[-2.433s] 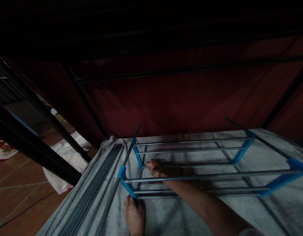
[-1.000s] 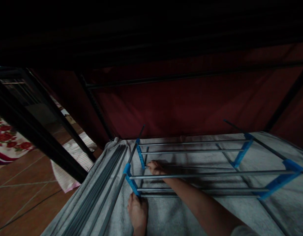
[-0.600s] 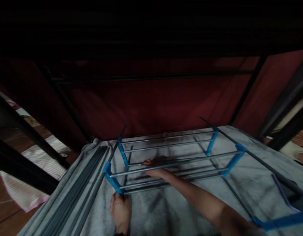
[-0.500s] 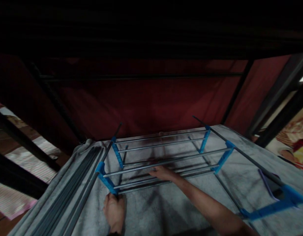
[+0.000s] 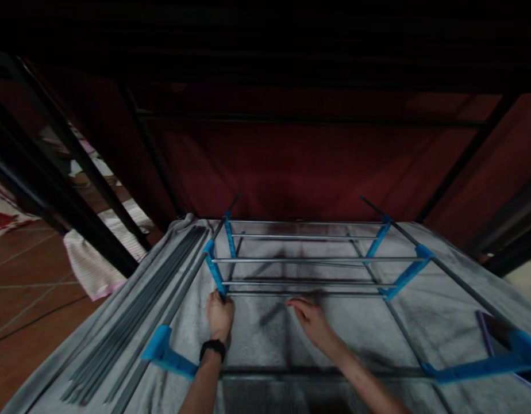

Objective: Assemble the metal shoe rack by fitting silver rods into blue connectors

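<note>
A rack frame of grey metal tubes (image 5: pixel 317 260) with blue plastic brackets (image 5: pixel 406 278) lies on a grey blanket (image 5: pixel 265 339). My left hand (image 5: pixel 219 315), with a black band on its wrist, is closed around the lower end of a blue bracket (image 5: pixel 215 270) on the rack's left side; its fingertips are partly hidden. My right hand (image 5: pixel 312 325) hovers in front of the nearest crossbars, fingers loosely bent and nothing visible in them. Another blue bracket (image 5: pixel 168 352) sits on the left tube, close to my left forearm.
Several loose grey tubes (image 5: pixel 138 316) lie along the left side of the blanket. A phone-like flat object (image 5: pixel 498 339) rests by the right blue bracket (image 5: pixel 485 367). Dark metal posts (image 5: pixel 76 195) and a red cloth (image 5: pixel 291 167) surround the blanket; tiled floor (image 5: pixel 37 276) shows at left.
My right hand has drawn back from among the crossbars to the space in front of them. My left hand stays at the left bracket. The view has turned left.
</note>
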`<state>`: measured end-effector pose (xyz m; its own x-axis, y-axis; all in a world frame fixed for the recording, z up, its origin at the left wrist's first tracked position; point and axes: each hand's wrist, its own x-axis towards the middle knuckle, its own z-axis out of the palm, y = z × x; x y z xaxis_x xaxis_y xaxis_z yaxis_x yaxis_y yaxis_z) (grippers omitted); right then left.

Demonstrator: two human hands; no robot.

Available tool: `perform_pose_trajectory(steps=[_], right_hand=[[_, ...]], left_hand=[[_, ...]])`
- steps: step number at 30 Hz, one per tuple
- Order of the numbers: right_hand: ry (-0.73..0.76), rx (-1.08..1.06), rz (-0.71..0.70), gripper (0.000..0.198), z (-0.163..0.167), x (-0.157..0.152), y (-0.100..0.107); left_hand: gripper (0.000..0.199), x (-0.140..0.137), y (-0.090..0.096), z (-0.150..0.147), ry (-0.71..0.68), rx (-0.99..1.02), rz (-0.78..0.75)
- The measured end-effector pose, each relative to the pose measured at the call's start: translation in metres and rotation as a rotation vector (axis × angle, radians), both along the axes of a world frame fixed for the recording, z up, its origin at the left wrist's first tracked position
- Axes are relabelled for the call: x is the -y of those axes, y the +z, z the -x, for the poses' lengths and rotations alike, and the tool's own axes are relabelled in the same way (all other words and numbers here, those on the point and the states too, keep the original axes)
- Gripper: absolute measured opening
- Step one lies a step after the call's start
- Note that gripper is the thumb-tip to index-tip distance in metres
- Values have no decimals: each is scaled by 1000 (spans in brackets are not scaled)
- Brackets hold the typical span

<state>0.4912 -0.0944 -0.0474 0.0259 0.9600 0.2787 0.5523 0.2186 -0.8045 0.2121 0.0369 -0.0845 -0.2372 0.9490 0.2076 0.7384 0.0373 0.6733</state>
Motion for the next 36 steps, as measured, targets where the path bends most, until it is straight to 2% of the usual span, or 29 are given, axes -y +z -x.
perform_pose_trajectory(steps=[4, 8, 22, 36], right_hand=[[-59, 244, 34, 48, 42, -28, -13], [-45, 436, 101, 51, 54, -54, -19], [-28, 255, 104, 48, 48, -71, -36], [24, 321, 131, 53, 46, -71, -38]], left_hand=[[14, 0, -1, -1, 2, 14, -4], [13, 1, 0, -3, 6, 17, -4], [9, 5, -4, -5, 33, 65, -22], [9, 5, -8, -4, 17, 73, -36]])
